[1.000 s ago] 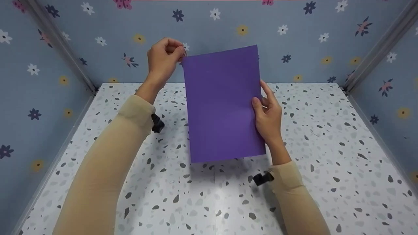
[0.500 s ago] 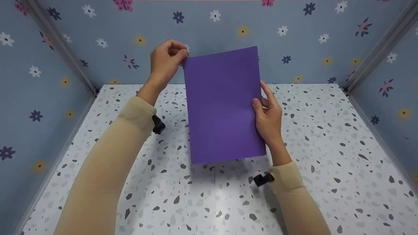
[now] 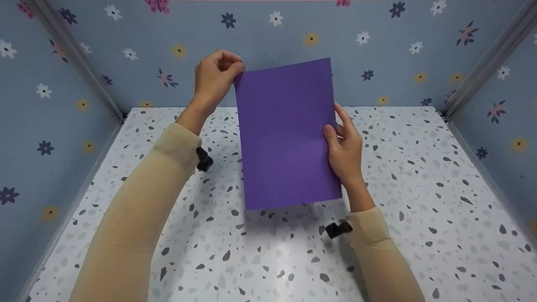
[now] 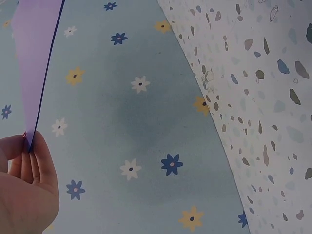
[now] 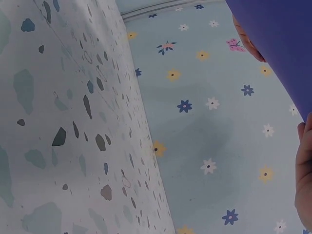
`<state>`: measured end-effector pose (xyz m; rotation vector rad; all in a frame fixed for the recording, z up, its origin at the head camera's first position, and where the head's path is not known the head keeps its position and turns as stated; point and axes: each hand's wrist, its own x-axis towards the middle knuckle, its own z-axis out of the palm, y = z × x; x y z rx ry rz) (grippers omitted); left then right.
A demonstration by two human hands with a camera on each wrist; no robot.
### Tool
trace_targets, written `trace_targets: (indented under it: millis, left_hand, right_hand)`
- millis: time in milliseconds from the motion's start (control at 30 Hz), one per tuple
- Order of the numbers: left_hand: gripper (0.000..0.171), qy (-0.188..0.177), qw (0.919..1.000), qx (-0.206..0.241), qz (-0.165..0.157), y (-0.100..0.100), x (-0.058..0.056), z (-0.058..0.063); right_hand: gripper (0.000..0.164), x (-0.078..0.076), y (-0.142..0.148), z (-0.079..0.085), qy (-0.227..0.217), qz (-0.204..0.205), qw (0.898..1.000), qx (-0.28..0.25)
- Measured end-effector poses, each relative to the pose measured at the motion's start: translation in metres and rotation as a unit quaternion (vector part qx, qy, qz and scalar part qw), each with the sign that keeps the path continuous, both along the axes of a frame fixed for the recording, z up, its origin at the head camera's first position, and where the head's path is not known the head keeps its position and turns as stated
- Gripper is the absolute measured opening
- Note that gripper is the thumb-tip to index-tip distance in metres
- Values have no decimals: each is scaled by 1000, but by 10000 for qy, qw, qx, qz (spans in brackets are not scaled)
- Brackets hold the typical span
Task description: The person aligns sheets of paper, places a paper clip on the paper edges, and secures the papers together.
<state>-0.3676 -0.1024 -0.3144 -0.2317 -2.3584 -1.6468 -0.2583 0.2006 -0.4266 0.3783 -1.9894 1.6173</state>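
Observation:
A purple sheet of paper (image 3: pixel 287 138) is held upright above the table, slightly tilted, its broad face toward me. At its upper left corner my left hand (image 3: pixel 213 79) pinches a tiny thin wire piece, a paper clip (image 4: pixel 25 135) by its look, which shows reddish in the left wrist view. Thumb and fingertips mostly cover the clip, right at the paper's corner. My right hand (image 3: pixel 346 153) grips the sheet's right edge, thumb on the front and fingers behind. The right wrist view catches only part of that hand beside the purple paper.
Beneath the hands lies a white speckled table (image 3: pixel 419 188). Blue flowered panels (image 3: pixel 268 25) close it in at the back and both sides, with grey metal posts (image 3: pixel 79 58) at the corners. A small black camera sits on each sleeve cuff.
My left hand has shifted slightly right, bringing its fingertips over the paper's upper left corner; less of the clip shows now. My right hand and the sheet have stayed nearly still.

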Motion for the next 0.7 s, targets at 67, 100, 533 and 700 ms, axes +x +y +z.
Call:
trace_targets:
  millis: [67,100,533,700]
  left_hand:
    - [12,-13,10000,28,-17,-1,0,0]
    - [12,-14,10000,33,-27,-1,0,0]
    - [12,-115,9998,100,-99,-1,1,-2]
    - [12,-85,9998,91,-124,-1,2,-3]
  right_hand:
    - [52,-1,0,0,-2,3,10000,7]
    - [52,-1,0,0,-3,7,10000,14]
    - [54,1,-3,1,-182,-148,9997,-24]
    - [53,1,-3,1,-112,-109,9999,29]
